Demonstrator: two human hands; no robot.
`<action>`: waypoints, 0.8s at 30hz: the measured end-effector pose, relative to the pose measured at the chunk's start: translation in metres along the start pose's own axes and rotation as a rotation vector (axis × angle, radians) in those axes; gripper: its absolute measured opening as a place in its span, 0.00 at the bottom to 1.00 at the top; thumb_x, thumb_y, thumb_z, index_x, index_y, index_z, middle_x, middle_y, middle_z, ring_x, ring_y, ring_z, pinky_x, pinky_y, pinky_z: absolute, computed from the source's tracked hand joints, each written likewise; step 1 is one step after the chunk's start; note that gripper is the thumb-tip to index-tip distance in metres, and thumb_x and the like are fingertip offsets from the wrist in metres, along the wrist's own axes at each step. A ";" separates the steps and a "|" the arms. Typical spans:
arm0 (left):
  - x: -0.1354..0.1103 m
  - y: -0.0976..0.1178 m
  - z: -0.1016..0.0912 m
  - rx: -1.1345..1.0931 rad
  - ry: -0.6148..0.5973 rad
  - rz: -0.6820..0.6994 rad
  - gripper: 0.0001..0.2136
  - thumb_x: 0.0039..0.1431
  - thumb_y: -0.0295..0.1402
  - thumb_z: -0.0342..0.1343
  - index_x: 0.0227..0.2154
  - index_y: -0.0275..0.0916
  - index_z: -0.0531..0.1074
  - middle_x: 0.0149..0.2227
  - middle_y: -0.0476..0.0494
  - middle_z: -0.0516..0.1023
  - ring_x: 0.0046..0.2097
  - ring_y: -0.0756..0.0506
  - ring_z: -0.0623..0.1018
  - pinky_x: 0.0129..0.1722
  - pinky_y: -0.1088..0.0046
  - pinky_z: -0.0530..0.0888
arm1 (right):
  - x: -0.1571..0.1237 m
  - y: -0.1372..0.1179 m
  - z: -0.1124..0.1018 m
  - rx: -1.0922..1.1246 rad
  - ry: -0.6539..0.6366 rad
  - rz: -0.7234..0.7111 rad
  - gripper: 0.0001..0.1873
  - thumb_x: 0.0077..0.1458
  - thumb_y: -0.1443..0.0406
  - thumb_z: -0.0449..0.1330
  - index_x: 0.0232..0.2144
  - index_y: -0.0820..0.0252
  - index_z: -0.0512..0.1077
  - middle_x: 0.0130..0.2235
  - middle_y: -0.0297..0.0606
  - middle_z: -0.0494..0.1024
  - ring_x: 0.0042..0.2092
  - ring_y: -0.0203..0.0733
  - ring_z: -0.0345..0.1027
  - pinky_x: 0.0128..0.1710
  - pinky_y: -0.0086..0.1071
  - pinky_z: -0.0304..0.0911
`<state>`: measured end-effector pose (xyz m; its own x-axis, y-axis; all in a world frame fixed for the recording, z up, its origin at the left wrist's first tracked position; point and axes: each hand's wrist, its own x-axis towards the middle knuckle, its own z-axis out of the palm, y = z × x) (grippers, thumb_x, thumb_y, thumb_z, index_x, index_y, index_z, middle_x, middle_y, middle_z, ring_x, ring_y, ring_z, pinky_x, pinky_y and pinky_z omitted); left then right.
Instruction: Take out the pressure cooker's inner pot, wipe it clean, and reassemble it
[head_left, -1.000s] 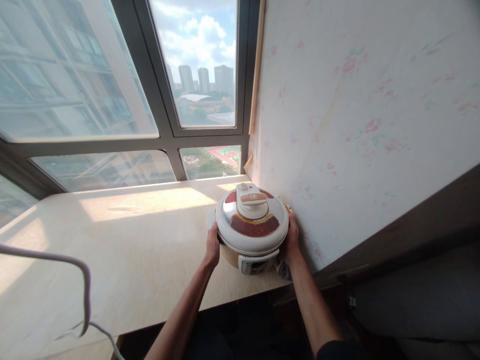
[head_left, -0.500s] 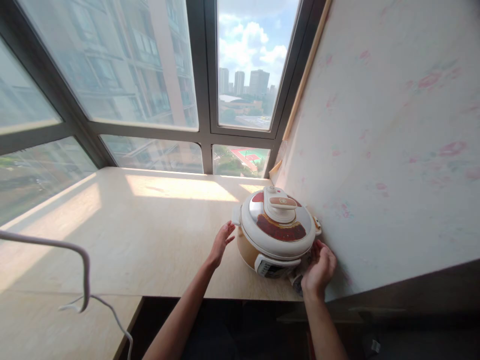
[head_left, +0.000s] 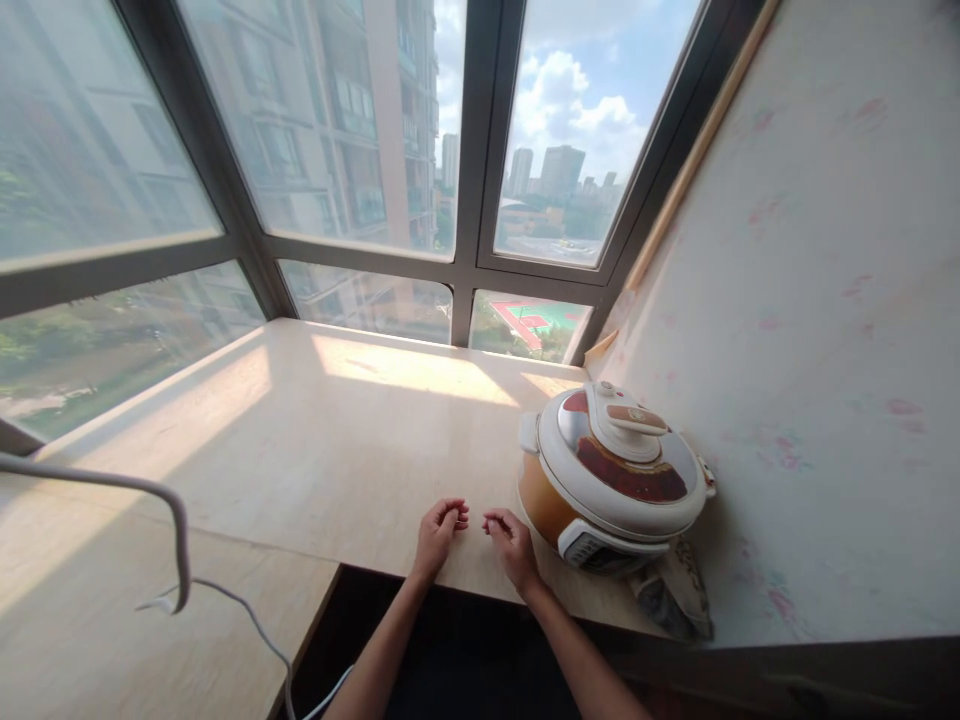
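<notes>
A white and tan electric pressure cooker [head_left: 622, 470] stands on the pale countertop, close to the wall, with its lid on. Its control panel [head_left: 611, 548] faces the front edge. My left hand [head_left: 442, 528] is over the counter's front part, left of the cooker, fingers curled in and holding nothing that I can see. Just beside it, a small gap away, my right hand [head_left: 510, 545] has its fingers curled too, with nothing visible in them. It is nearest to the cooker's left side but apart from it.
A crumpled grey cloth-like thing [head_left: 675, 590] lies under the cooker's right front. A thick white bent rod or cable [head_left: 176, 530] with a thin cord juts in at the left. Windows [head_left: 367, 150] line the back, and a flowered wall [head_left: 840, 350] bounds the right.
Both hands have come away from the cooker's sides and drawn together in front, to its left, fingers now curled. The view has turned left, so the cooker appears farther right.
</notes>
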<state>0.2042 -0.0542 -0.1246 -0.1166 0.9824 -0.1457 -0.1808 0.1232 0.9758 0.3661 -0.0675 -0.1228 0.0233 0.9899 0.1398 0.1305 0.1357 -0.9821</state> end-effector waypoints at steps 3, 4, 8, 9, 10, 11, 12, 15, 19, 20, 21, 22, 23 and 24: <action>-0.004 -0.003 0.002 0.134 -0.042 0.057 0.15 0.52 0.41 0.52 0.35 0.35 0.77 0.33 0.40 0.80 0.34 0.44 0.79 0.37 0.65 0.77 | 0.015 0.019 0.001 0.023 0.077 0.085 0.21 0.55 0.49 0.59 0.35 0.62 0.76 0.32 0.43 0.80 0.33 0.45 0.75 0.35 0.36 0.72; -0.006 -0.004 0.003 0.230 -0.056 0.101 0.14 0.53 0.39 0.50 0.32 0.36 0.76 0.31 0.42 0.80 0.33 0.45 0.78 0.37 0.67 0.75 | 0.017 0.022 0.000 0.023 0.084 0.087 0.21 0.55 0.49 0.59 0.35 0.62 0.76 0.32 0.43 0.80 0.33 0.45 0.75 0.34 0.35 0.72; -0.012 -0.009 0.007 0.584 -0.072 0.267 0.11 0.52 0.32 0.45 0.19 0.40 0.68 0.23 0.46 0.73 0.29 0.47 0.72 0.34 0.70 0.67 | 0.006 0.024 -0.005 -0.034 0.066 0.062 0.17 0.56 0.53 0.59 0.35 0.61 0.77 0.33 0.44 0.81 0.35 0.46 0.76 0.36 0.36 0.72; -0.013 -0.009 0.008 0.612 -0.071 0.279 0.11 0.52 0.31 0.44 0.18 0.40 0.66 0.22 0.46 0.72 0.29 0.47 0.71 0.33 0.70 0.65 | 0.001 0.023 -0.006 -0.059 0.059 0.051 0.17 0.57 0.54 0.58 0.35 0.61 0.77 0.34 0.44 0.81 0.36 0.47 0.76 0.38 0.36 0.72; -0.014 -0.009 0.008 0.620 -0.071 0.280 0.11 0.52 0.31 0.44 0.17 0.40 0.64 0.21 0.47 0.71 0.28 0.47 0.71 0.32 0.70 0.64 | -0.003 0.023 -0.007 -0.081 0.052 0.041 0.16 0.58 0.55 0.56 0.35 0.61 0.77 0.35 0.45 0.81 0.37 0.47 0.76 0.39 0.37 0.72; -0.014 -0.009 0.008 0.622 -0.071 0.278 0.11 0.52 0.31 0.44 0.16 0.41 0.63 0.20 0.47 0.70 0.27 0.47 0.70 0.31 0.71 0.63 | -0.007 0.023 -0.008 -0.098 0.046 0.033 0.16 0.59 0.55 0.55 0.36 0.61 0.77 0.36 0.45 0.81 0.37 0.47 0.77 0.39 0.37 0.72; -0.014 -0.009 0.008 0.629 -0.071 0.277 0.11 0.51 0.31 0.44 0.16 0.41 0.62 0.20 0.47 0.69 0.27 0.47 0.69 0.31 0.71 0.63 | -0.010 0.024 -0.008 -0.108 0.042 0.028 0.16 0.59 0.56 0.55 0.36 0.61 0.77 0.36 0.45 0.81 0.37 0.47 0.77 0.39 0.36 0.72; -0.014 -0.008 0.007 0.641 -0.065 0.271 0.10 0.50 0.30 0.43 0.17 0.41 0.62 0.20 0.47 0.69 0.26 0.47 0.69 0.31 0.71 0.63 | -0.014 0.024 -0.009 -0.113 0.047 0.023 0.16 0.60 0.56 0.54 0.37 0.61 0.77 0.35 0.44 0.81 0.37 0.47 0.77 0.39 0.35 0.71; -0.015 -0.007 0.006 0.613 -0.055 0.247 0.10 0.49 0.31 0.42 0.17 0.41 0.63 0.19 0.47 0.68 0.26 0.47 0.68 0.30 0.71 0.62 | -0.015 0.023 -0.009 -0.102 0.047 0.028 0.16 0.61 0.56 0.55 0.37 0.60 0.77 0.36 0.44 0.81 0.37 0.47 0.77 0.39 0.34 0.71; -0.015 -0.008 0.005 0.593 -0.048 0.241 0.10 0.49 0.32 0.43 0.16 0.41 0.62 0.18 0.48 0.67 0.25 0.47 0.67 0.29 0.71 0.62 | -0.015 0.024 -0.009 -0.099 0.047 0.029 0.16 0.61 0.56 0.55 0.37 0.60 0.77 0.36 0.43 0.81 0.37 0.46 0.77 0.39 0.34 0.71; -0.016 -0.008 0.004 0.570 -0.034 0.235 0.10 0.49 0.32 0.43 0.16 0.42 0.62 0.17 0.48 0.66 0.24 0.47 0.66 0.28 0.71 0.61 | -0.015 0.024 -0.008 -0.095 0.049 0.032 0.16 0.61 0.55 0.55 0.37 0.60 0.78 0.36 0.43 0.81 0.37 0.46 0.77 0.39 0.34 0.71; -0.016 -0.009 0.003 0.544 -0.012 0.229 0.09 0.48 0.33 0.43 0.16 0.42 0.61 0.17 0.48 0.65 0.23 0.47 0.65 0.27 0.71 0.60 | -0.015 0.025 -0.008 -0.086 0.053 0.035 0.17 0.61 0.55 0.55 0.37 0.60 0.78 0.35 0.43 0.81 0.37 0.46 0.77 0.39 0.34 0.71; -0.017 -0.010 0.001 0.520 0.013 0.224 0.09 0.48 0.33 0.43 0.15 0.42 0.61 0.17 0.48 0.64 0.23 0.47 0.64 0.27 0.71 0.59 | -0.015 0.026 -0.008 -0.073 0.060 0.043 0.17 0.61 0.54 0.56 0.38 0.60 0.77 0.35 0.43 0.81 0.37 0.46 0.77 0.39 0.34 0.71; -0.017 -0.010 0.000 0.503 0.034 0.219 0.09 0.47 0.34 0.42 0.15 0.42 0.60 0.16 0.48 0.63 0.23 0.47 0.64 0.26 0.71 0.58 | -0.015 0.027 -0.007 -0.056 0.070 0.053 0.18 0.61 0.53 0.56 0.39 0.60 0.77 0.35 0.43 0.81 0.37 0.46 0.77 0.38 0.34 0.71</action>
<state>0.2083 -0.0721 -0.1323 -0.1321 0.9886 0.0726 0.3392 -0.0237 0.9404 0.3764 -0.0792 -0.1502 0.1010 0.9900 0.0986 0.1824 0.0790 -0.9800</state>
